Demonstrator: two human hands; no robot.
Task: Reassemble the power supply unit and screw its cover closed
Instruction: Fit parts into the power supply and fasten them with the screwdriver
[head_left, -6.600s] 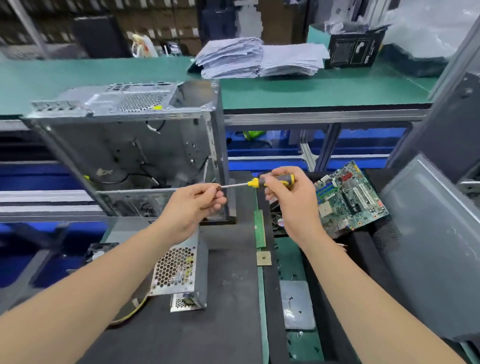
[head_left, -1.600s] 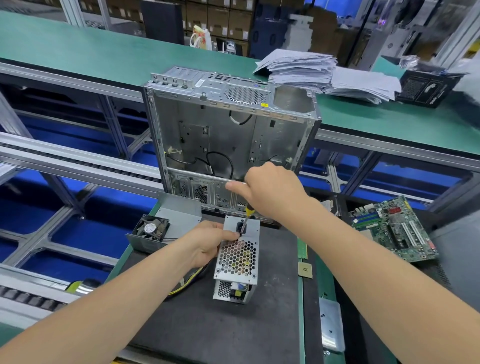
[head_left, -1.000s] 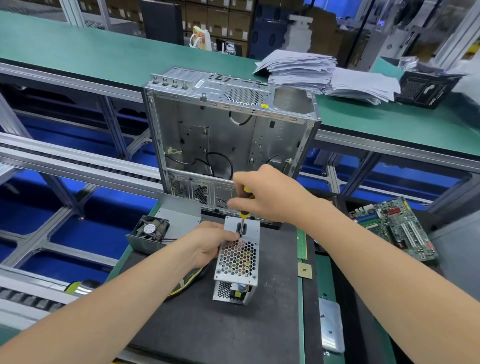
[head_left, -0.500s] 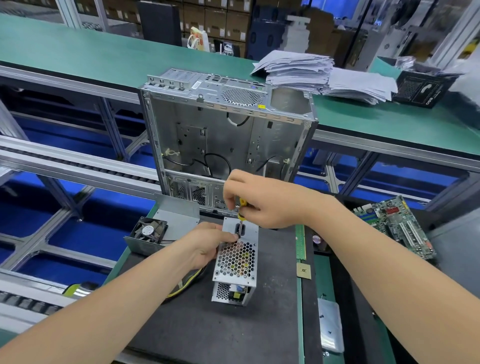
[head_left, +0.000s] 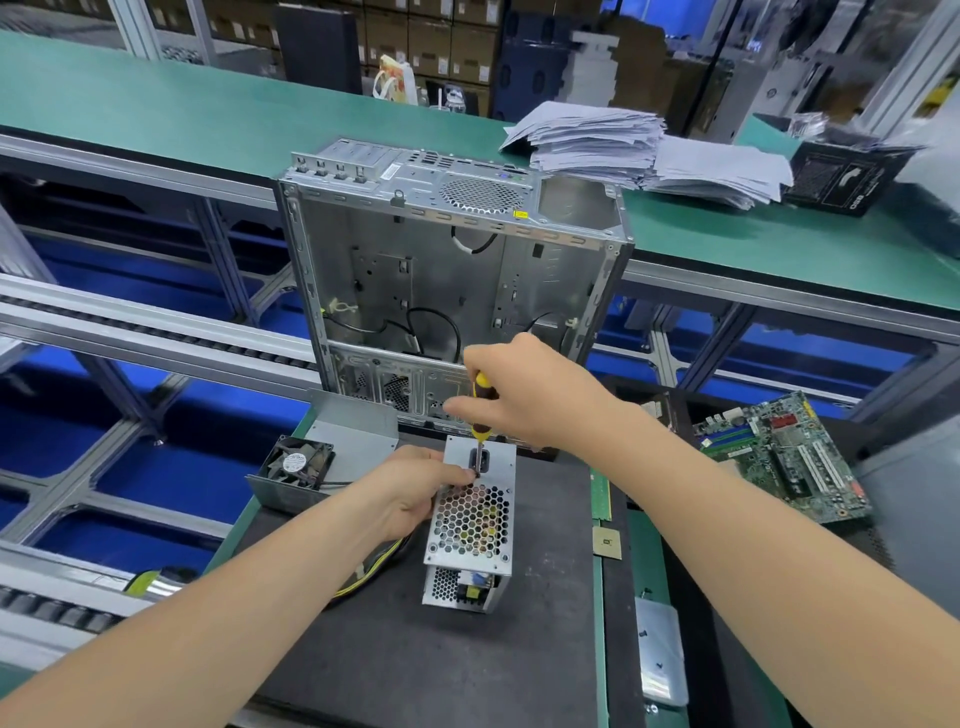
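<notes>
The silver power supply unit (head_left: 470, 525) stands on the dark mat, its honeycomb grille facing up. My left hand (head_left: 410, 493) grips its left side, fingertips at the top edge near the socket. My right hand (head_left: 524, 395) holds a yellow-and-black screwdriver (head_left: 481, 410) upright, its tip down on the unit's upper face beside the left fingertips. Yellow and black cables trail from under the unit to the left. The screw itself is hidden.
An open computer case (head_left: 452, 280) stands just behind the unit. A loose fan in a metal bracket (head_left: 301, 462) lies left. A motherboard (head_left: 784, 457) lies right. A RAM stick (head_left: 601, 493), a CPU (head_left: 607, 543) and a screw tray (head_left: 658, 654) sit right of the mat.
The right hand, earlier holding the screwdriver level in the air, now stands it upright on the unit. Over the last second its grip has shifted round the handle. The left hand stays put.
</notes>
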